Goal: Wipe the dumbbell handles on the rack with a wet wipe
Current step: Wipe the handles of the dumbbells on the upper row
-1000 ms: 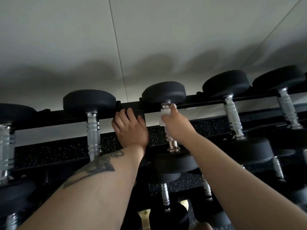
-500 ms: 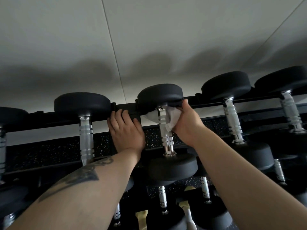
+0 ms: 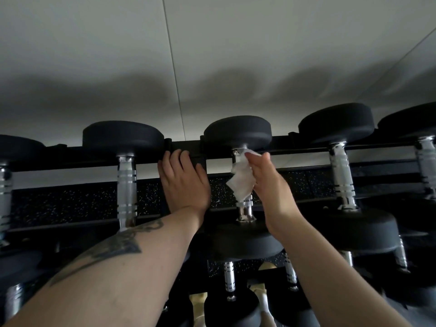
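Observation:
A black rack [image 3: 306, 140] carries a top row of black dumbbells with chrome handles. My right hand [image 3: 271, 185] holds a white wet wipe [image 3: 241, 182] against the handle [image 3: 245, 207] of the middle dumbbell [image 3: 237, 133]; the wipe covers the upper part of the handle and hangs loose at its lower left. My left hand [image 3: 184, 182] rests on the rack's back rail just left of that dumbbell, fingers bent over the bar. Its forearm bears a dark tattoo.
Further dumbbells stand to the left [image 3: 126, 185] and right [image 3: 342, 175] on the same row, with more on the lower tier [image 3: 230, 279]. A pale wall rises behind the rack. Speckled black flooring shows between the rails.
My right hand has shifted from gripping the wipe around the top of the handle to a looser hold, and the wipe now hangs lower along the handle. My left hand stayed on the rail.

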The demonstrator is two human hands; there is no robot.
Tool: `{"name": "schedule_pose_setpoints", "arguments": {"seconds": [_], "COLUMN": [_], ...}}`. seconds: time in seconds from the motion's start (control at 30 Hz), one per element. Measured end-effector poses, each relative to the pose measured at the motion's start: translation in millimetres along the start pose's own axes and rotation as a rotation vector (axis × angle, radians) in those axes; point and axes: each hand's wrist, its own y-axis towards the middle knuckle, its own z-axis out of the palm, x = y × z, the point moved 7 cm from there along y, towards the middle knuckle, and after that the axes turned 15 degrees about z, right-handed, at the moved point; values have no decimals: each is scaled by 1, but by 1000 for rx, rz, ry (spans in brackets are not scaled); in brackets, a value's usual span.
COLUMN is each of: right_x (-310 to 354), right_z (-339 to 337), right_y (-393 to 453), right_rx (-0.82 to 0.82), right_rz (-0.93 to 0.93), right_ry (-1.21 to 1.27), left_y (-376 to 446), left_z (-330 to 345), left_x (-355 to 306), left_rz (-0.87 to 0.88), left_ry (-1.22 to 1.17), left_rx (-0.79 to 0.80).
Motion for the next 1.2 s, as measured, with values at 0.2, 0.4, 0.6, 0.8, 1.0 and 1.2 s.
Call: {"name": "schedule_pose_setpoints", "arguments": {"seconds": [0.2, 0.4, 0.6, 0.8, 1.0, 1.2], "right_x": [-1, 3, 2, -8, -2, 11], "right_z": [22, 0, -12, -12, -14, 23], "right_y": [-7, -5, 21, 18, -31, -17], "right_rx": [-274, -235, 8, -86, -161, -334], "right_rz": [-359, -232, 224, 193, -198, -898], "right_ry": [-1117, -755, -139, -264, -555, -1267], "left_y": [-1, -1, -1, 0, 0, 0], "left_z": [2, 0, 0, 0, 2, 1], "left_x": [1, -1, -1, 0, 0, 1], "left_rz": [-1, 7, 7, 0, -5, -12], "left_ry": [-7, -5, 6, -19, -11, -41], "left_rx": [11, 5, -6, -2, 45, 33]}}
